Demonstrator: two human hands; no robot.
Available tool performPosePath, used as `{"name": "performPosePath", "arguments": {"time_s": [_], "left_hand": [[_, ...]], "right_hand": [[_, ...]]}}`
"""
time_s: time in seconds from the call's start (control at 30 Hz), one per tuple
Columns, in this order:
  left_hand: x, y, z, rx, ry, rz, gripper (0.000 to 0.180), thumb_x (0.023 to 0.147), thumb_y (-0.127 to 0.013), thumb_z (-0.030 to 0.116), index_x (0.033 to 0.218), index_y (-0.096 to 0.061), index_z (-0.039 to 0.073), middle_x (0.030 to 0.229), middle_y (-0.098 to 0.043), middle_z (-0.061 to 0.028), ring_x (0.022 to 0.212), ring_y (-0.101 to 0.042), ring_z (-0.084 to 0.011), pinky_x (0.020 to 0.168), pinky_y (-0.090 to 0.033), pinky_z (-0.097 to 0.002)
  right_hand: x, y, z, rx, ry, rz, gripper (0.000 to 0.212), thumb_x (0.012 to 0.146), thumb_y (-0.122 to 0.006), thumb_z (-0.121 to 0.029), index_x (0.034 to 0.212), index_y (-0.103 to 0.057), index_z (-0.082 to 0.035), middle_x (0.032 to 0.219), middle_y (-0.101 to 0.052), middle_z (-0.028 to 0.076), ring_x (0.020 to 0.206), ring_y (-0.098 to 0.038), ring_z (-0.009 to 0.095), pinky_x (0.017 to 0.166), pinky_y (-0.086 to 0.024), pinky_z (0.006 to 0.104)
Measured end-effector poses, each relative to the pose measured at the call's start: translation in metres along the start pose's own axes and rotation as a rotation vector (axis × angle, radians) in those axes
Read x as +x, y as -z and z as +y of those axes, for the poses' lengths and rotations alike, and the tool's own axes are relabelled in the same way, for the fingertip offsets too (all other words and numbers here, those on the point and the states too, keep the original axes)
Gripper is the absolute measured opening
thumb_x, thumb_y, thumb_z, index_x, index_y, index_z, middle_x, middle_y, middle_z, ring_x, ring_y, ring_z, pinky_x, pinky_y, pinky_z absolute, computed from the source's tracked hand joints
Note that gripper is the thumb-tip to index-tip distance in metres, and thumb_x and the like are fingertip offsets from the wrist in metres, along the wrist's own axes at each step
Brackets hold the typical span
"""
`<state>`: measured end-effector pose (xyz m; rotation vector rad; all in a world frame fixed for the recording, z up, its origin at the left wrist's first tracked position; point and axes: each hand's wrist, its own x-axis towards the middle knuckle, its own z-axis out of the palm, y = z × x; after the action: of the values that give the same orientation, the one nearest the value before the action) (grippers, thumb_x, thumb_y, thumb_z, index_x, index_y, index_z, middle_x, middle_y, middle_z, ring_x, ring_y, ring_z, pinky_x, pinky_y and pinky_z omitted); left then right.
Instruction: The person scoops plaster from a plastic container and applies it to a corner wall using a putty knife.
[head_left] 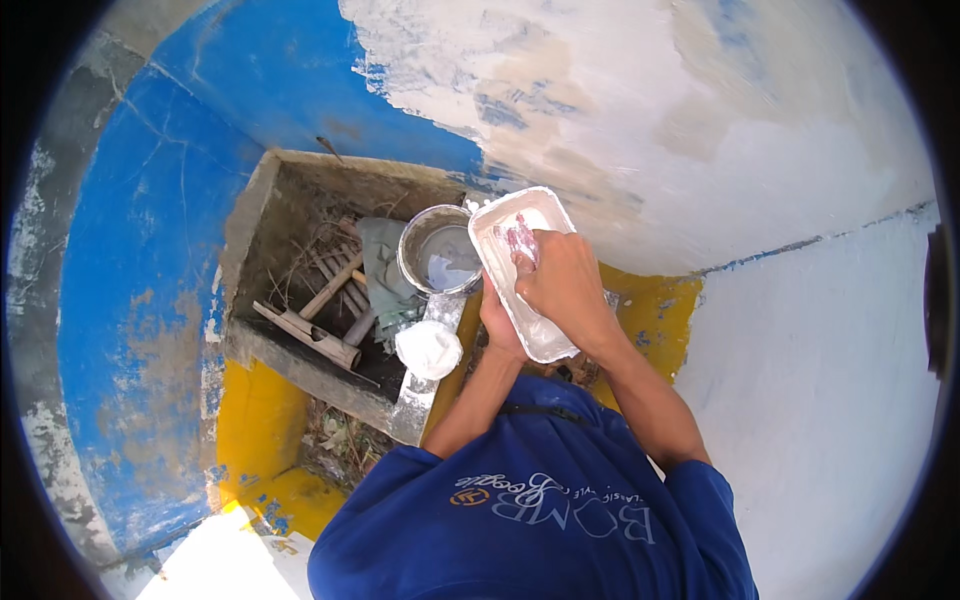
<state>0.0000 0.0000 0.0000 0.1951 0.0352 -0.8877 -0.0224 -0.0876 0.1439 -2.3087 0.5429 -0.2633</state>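
Head view: a white tray (545, 338) is held just to the right of the bucket (404, 250), its left edge seen close against the bucket's rim; whether the two touch cannot be told. The tray's long axis is pointed away from the body and set slightly askew, the far end lying beside the bucket, the near end slanted off to its lower right. By the left hand (505, 328), below and right of the bucket, the tray's left side is clasped; this is the hand nearer the bucket, and its fingers are mostly hidden. The right hand (565, 280) is held over the tray's right edge, farther from the bucket, and a smeared pinkish-white piece (521, 236) is gripped in its fingers within the tray's far half; its kind cannot be made out. Below the bucket, a white bundle (428, 349) is set on the ledge (412, 402); to the bucket's left, a greenish cloth (381, 255) is draped.
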Motion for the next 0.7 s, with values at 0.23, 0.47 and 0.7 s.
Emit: {"name": "performPosePath", "arguments": {"time_s": [0.23,0.47,0.7], "left_hand": [[0.005,-0.005,-0.014,-0.071,-0.056,-0.098,0.064,0.101,-0.027,0.054,0.149,-0.031,0.012,0.147,-0.042,-0.0094,0.134,-0.043,-0.0275,0.112,-0.033,-0.0450],[-0.001,-0.020,0.004,0.024,-0.055,-0.053,0.068,0.100,-0.028,0.056,0.148,-0.030,0.007,0.144,-0.045,-0.0117,0.130,-0.046,-0.0295,0.109,-0.037,-0.0449],[0.001,-0.009,0.003,-0.033,-0.037,-0.043,0.066,0.101,-0.029,0.055,0.147,-0.034,0.008,0.142,-0.047,-0.0118,0.127,-0.048,-0.0292,0.108,-0.038,-0.0445]], "right_hand": [[0.001,0.007,0.016,-0.073,0.022,0.070,0.016,0.075,-0.064,-0.007,0.075,-0.063,0.010,0.066,-0.057,0.032,0.064,-0.058,0.049,0.064,-0.047,0.0520],[-0.005,0.015,0.016,-0.246,0.001,0.095,0.015,0.078,-0.060,-0.005,0.079,-0.063,0.009,0.064,-0.058,0.030,0.061,-0.058,0.047,0.063,-0.046,0.0518],[-0.017,0.008,0.014,-0.134,-0.058,-0.017,0.014,0.077,-0.064,-0.007,0.078,-0.066,0.007,0.067,-0.060,0.028,0.063,-0.060,0.045,0.064,-0.048,0.0506]]}}
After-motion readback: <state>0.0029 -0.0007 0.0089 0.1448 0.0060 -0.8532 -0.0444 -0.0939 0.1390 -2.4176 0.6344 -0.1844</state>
